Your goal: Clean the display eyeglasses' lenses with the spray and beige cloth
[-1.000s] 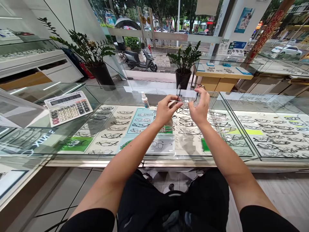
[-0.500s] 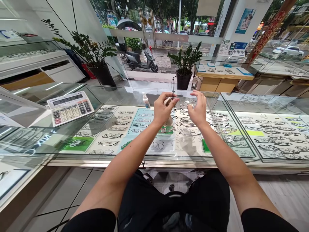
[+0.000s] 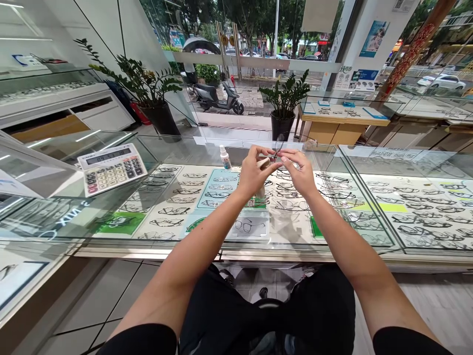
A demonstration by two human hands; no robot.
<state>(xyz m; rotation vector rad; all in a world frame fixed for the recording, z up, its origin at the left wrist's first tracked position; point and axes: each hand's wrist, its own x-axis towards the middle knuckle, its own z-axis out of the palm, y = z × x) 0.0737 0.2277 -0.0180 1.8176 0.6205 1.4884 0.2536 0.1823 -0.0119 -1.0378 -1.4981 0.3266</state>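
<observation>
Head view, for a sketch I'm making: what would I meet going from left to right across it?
Calculator → bottle → left hand → right hand → blue poster → white car.

Thin dark glasses point(image 3: 276, 154), pale cloth point(image 3: 263, 163) beside

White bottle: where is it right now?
In the head view, the white bottle stands on the glass counter, toward its far edge, just left of the left hand and well right of the calculator.
</observation>
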